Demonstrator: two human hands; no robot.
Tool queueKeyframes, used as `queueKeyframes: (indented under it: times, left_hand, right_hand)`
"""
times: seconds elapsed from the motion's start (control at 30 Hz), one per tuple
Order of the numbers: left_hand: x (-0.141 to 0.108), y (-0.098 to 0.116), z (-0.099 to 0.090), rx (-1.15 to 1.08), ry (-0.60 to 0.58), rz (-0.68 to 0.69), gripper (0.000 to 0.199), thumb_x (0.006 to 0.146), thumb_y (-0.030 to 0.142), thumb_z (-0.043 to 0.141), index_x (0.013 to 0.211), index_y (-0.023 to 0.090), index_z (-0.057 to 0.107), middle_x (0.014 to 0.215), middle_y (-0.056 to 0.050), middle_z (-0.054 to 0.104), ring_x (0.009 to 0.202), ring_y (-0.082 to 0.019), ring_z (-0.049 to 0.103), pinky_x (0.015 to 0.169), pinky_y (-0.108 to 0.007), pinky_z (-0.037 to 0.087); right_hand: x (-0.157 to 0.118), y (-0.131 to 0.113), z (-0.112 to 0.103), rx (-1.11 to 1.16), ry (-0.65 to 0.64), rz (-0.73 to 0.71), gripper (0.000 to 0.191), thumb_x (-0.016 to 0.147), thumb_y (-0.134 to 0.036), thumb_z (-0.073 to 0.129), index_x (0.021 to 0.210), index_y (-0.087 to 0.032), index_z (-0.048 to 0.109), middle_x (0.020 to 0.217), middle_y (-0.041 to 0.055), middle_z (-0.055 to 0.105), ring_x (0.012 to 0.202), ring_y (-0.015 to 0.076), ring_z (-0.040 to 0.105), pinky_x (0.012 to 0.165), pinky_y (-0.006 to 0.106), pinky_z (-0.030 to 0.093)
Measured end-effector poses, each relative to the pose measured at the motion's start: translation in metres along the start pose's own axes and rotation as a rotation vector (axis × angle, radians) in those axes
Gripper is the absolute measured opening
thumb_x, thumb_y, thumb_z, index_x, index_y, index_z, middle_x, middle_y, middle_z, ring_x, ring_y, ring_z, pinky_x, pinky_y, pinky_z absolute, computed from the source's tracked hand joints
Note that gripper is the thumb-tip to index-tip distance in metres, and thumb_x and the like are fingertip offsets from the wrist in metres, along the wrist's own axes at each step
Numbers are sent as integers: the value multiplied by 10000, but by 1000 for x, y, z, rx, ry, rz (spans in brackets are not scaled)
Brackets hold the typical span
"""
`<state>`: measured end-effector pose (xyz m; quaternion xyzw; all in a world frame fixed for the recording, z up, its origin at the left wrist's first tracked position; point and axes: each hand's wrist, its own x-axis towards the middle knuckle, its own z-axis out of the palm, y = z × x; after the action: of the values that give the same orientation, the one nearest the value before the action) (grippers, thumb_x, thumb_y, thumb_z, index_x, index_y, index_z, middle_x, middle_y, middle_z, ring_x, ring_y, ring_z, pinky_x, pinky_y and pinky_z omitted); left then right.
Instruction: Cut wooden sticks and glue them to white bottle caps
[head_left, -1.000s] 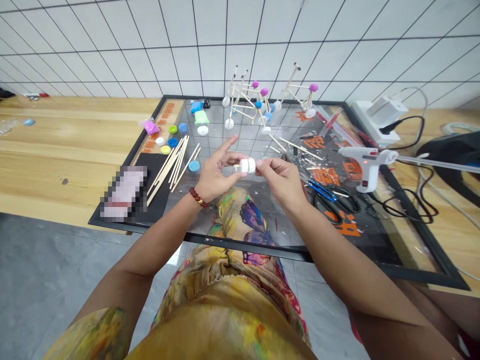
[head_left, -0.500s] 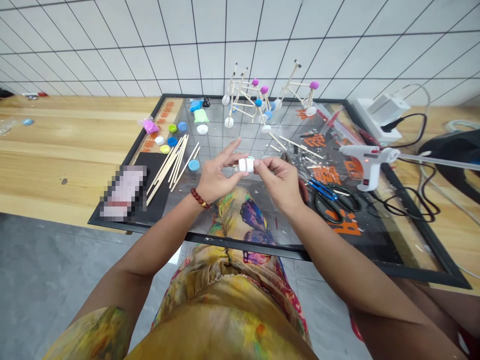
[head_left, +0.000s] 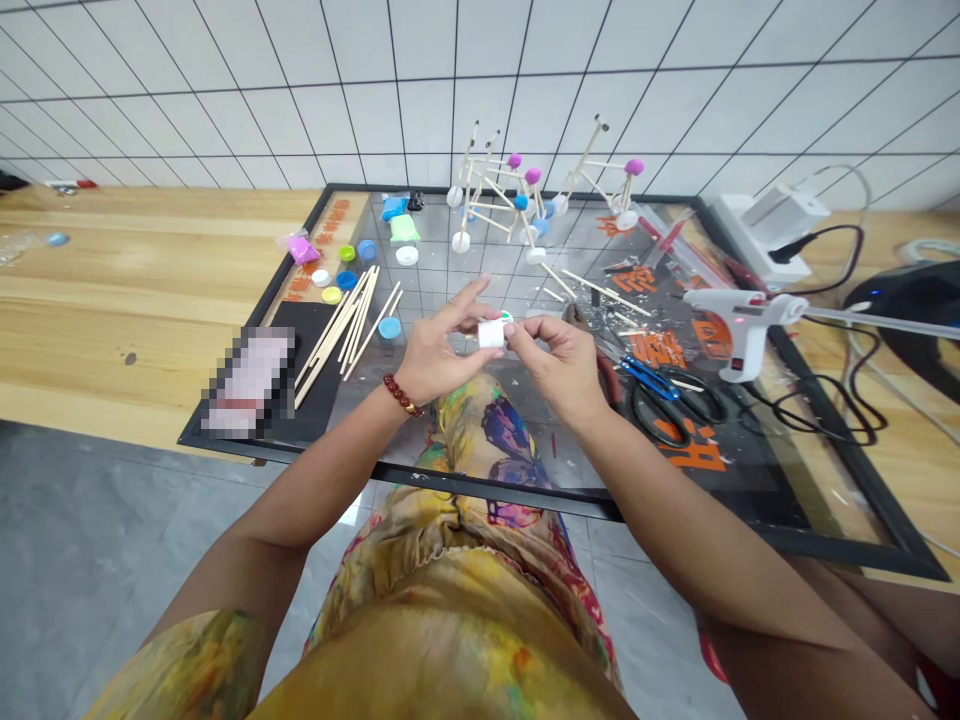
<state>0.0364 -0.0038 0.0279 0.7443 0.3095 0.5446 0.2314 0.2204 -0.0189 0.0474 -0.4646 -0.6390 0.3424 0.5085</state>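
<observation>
In front of me, small white bottle caps (head_left: 491, 334) are held up above the glass between my two hands; green print shows on a face at the upper right. My left hand (head_left: 439, 347) grips their left side between thumb and fingers, its index finger raised. From the right, thumb and fingertips of my right hand (head_left: 559, 362) pinch the edge. How the caps meet is partly covered by fingers. Behind stand stick frames (head_left: 491, 190) with cap wheels and purple and blue clay balls. Blue-and-black scissors (head_left: 664, 390) lie right of my right hand.
A white glue gun (head_left: 742, 325) stands at right, its cable looping near a power strip (head_left: 757, 245). Wooden sticks (head_left: 341, 330) lie at left beside coloured caps (head_left: 346, 281) and clay packets (head_left: 304, 250). Short stick pieces (head_left: 607, 293) lie beyond my right hand.
The white caps have turned in my fingers, so a printed face now shows and the gap between them is no longer visible. The hands stay almost in place; the view shifts slightly.
</observation>
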Motion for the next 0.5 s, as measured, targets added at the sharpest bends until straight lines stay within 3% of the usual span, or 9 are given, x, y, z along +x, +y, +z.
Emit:
queueKeyframes:
  times: [0.33,0.5]
  left_hand:
    - [2,5,0,-87,19,-47,897,774,247,807,1580,277,414,1001,-18,746,849,-157,707,842,-324,610]
    - [4,11,-4,16,39,-43,876,790,232,798,1574,263,408,1009,-33,746,878,-185,690,882,-378,598]
  right_hand:
    - [1,7,2,6,-1,-78,375,876,-563,708,784,-200,729,814,36,744,813,201,670,837,363,515]
    - [3,7,-3,-61,-17,-162,316,909,-531,698,884,-219,738,887,44,759,855,221,684,861,400,526]
